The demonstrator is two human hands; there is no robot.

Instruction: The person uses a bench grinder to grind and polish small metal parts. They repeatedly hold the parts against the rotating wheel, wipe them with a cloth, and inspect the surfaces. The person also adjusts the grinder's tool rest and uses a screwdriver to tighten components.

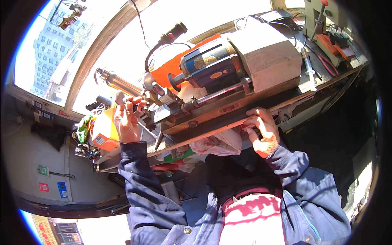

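On the bench stands a key-cutting machine with a dark blue motor (212,63), a pale grey cover (267,55) and a clamp carriage (167,110) at its left end. My left hand (128,122) is raised at that end, closed around a rounded knob (119,98); its fingers partly cover what lies behind. At the bench's front edge (216,132), my right hand (263,132) rests with fingers bent loosely over the wood and thumb apart. Nothing shows between those fingers. Whether a key sits in the clamps is too small to tell.
An orange box (105,130) stands left of my left hand. A work lamp (173,33) rises behind the motor. At the right lie red-handled pliers (328,65) and a syringe-like tube (309,69), before a second machine (320,18). A plastic bag (218,143) hangs below the edge.
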